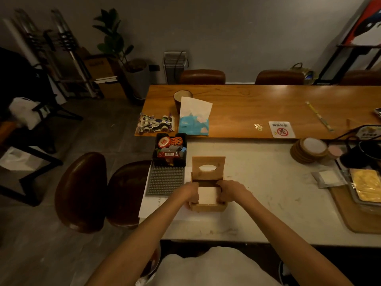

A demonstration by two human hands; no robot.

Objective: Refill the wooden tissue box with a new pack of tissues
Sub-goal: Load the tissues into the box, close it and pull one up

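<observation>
The wooden tissue box point(208, 207) stands on the white table in front of me. Its hinged lid point(208, 167), with an oval slot, is tipped up and back. A white stack of tissues point(207, 195) lies inside the box. My left hand point(190, 191) grips the stack's left side with its fingers down inside the box. My right hand point(228, 191) does the same on the right side. An emptied blue and white tissue wrapper point(194, 118) stands on the brown table behind.
A black tray of small items point(170, 150) and a grey studded mat point(166, 179) lie left of the box. A toy car point(155, 123) and a dark cup point(182, 98) sit further back. Round coasters point(310, 149) and a wooden tray point(354, 211) are on the right.
</observation>
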